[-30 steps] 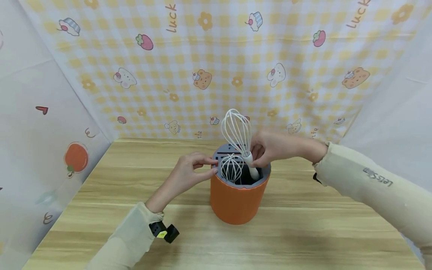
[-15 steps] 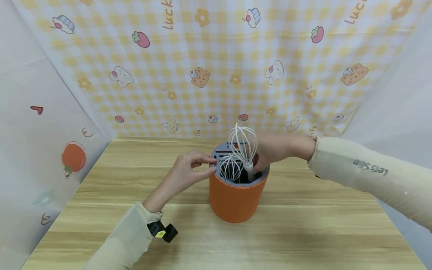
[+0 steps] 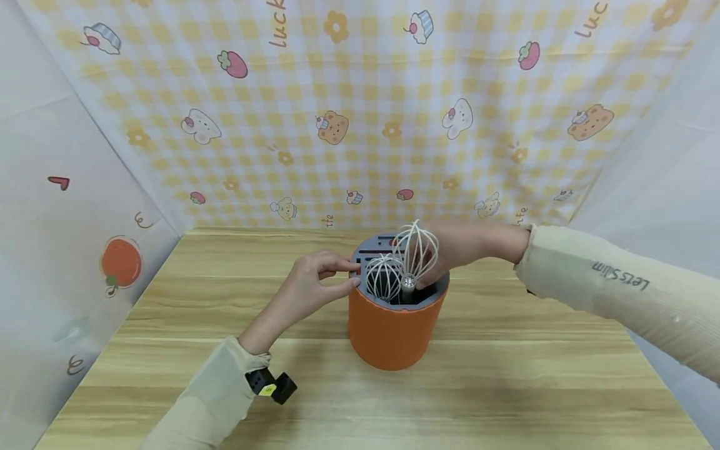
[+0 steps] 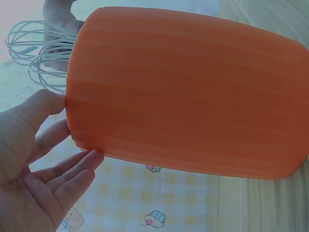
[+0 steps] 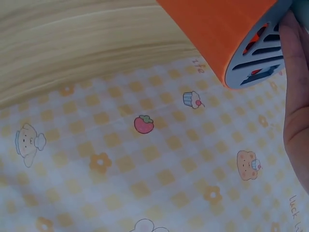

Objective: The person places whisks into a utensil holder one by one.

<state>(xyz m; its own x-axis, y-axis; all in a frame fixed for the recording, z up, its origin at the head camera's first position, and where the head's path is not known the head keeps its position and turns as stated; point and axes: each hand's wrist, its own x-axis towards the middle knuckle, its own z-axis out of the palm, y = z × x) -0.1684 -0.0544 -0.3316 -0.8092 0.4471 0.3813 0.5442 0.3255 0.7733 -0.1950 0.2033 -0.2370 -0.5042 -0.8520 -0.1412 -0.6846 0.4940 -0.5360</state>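
Note:
An orange round utensil holder with a grey slotted top stands on the wooden table. My left hand touches its left rim with thumb and fingertips; in the left wrist view, the fingers lie spread against its orange side. At the top right, my right hand grips a white wire whisk near its neck. That whisk's handle is down in the large opening, mostly hidden. A second, smaller whisk stands in the same opening, just to the left. Part of the right hand is hidden behind the gripped whisk's wires.
Narrow slots cross the holder's grey top, with red bits showing in some of them. Behind the wooden table hangs a yellow checked cloth. White cloth hangs at the left side.
My right hand has lowered the whisk deeper into the holder, and its wire head now leans right rather than left. My left hand keeps its place at the rim.

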